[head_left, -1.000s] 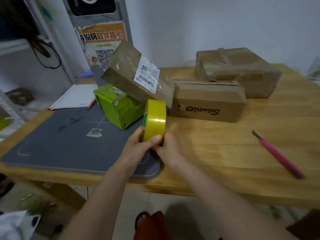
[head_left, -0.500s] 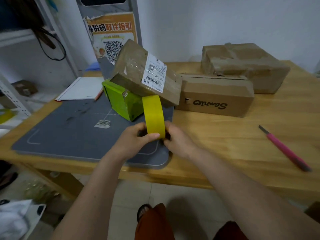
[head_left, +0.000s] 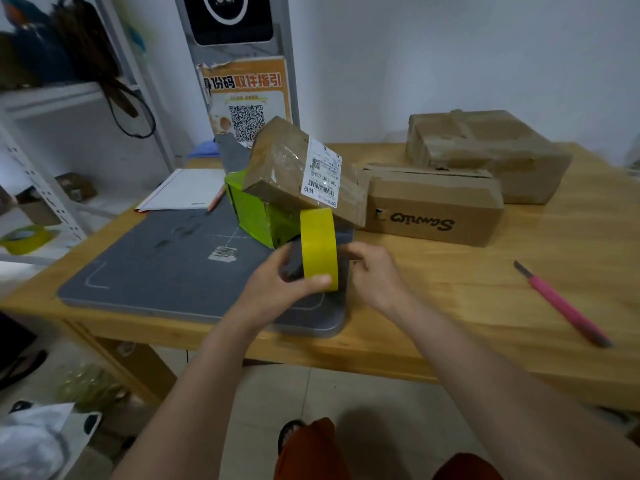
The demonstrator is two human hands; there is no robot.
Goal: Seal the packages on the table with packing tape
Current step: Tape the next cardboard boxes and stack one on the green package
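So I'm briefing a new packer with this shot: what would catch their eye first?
The yellow tape roll, held on edge in the middle between the left hand and right hand. Behind it, a brown labelled parcel leans tilted on a green box. To the right, a pink utility knife lies on the wooden table.

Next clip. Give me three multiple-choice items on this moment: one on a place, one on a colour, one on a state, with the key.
1. Where does the pink utility knife lie?
A. on the grey mat
B. on the bare wood table, to the person's right
C. on a box

2. What colour is the tape roll?
A. yellow
B. clear
C. brown

3. How is the labelled package lying?
A. flat on the table
B. tilted, propped on the green box
C. held in a hand

Key: B, it lies on wood, apart from everything else; A, the band is yellow; B, one end rests raised on the green box.
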